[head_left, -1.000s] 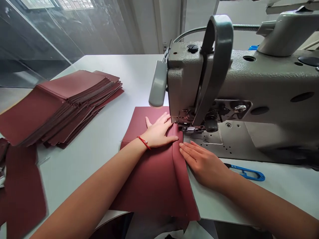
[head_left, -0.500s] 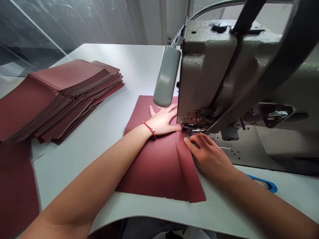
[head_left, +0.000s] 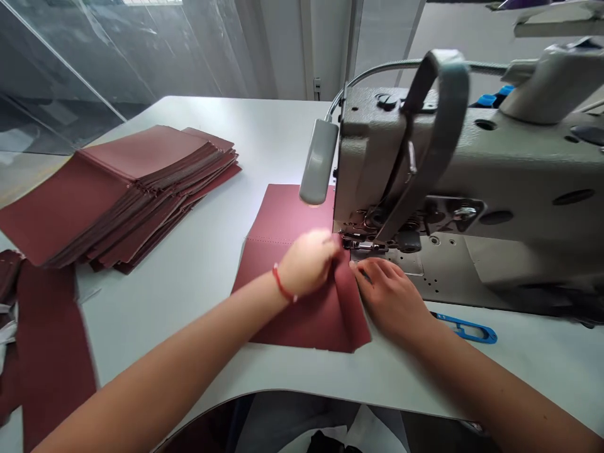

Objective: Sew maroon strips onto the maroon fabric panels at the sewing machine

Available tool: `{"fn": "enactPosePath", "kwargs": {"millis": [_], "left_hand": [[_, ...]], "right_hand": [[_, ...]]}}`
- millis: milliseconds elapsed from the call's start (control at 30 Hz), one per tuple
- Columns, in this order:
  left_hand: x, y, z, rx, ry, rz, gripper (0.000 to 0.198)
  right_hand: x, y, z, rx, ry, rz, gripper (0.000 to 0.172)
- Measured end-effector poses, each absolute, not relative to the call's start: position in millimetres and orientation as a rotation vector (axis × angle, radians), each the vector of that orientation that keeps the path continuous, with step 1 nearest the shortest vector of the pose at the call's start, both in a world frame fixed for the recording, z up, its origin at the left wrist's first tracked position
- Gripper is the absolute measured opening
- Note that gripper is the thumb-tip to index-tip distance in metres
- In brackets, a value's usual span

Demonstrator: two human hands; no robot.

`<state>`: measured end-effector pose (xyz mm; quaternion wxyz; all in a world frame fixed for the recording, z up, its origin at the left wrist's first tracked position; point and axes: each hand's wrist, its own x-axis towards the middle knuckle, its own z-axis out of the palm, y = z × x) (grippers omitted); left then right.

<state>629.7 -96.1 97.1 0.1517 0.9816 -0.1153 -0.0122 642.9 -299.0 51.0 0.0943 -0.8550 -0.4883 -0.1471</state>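
Observation:
A dark red leather-like panel [head_left: 264,270] lies flat under the head of a grey sewing machine [head_left: 453,170], with a stitched seam across it and a folded strip along its right side. My left hand [head_left: 306,261], blurred, wears a red string bracelet and is closed on the folded strip, lifting it slightly beside the presser foot [head_left: 361,245]. My right hand [head_left: 389,292] rests at the panel's right edge, just in front of the foot. Its thumb and fingers are pinched together at that edge. The needle is hard to make out.
A stack of folded dark red panels [head_left: 155,182] sits on the white table [head_left: 189,333] at left. More red pieces [head_left: 51,340] hang at the near left. Blue thread snips [head_left: 467,328] lie beside my right forearm. A grey lamp [head_left: 319,162] hangs by the machine head.
My left hand has gone from lying spread on the panel to gripping its folded strip. The panel has slid away from me a little. The head view has shifted, showing more of the machine.

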Motion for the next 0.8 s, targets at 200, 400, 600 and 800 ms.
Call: {"fn": "enactPosePath", "kwargs": {"millis": [200, 400, 600, 800], "left_hand": [[538.9, -137.2, 102.6, 2.873, -0.401, 0.01, 0.047], [529.9, -158.0, 93.1, 2.86, 0.201, -0.313, 0.027], [521.8, -158.9, 89.8, 2.871, 0.232, -0.342, 0.035], [520.5, -163.5, 86.9, 2.915, 0.172, -0.348, 0.036]], "right_hand": [[603.9, -318.6, 57.1, -2.442, -1.565, -0.319, 0.034], [583.0, -335.1, 42.4, -2.383, -1.413, -0.304, 0.042], [573.5, -340.5, 37.3, -2.253, -1.306, -0.342, 0.049], [574.4, -340.5, 40.5, -2.236, -1.374, -0.331, 0.042]]}}
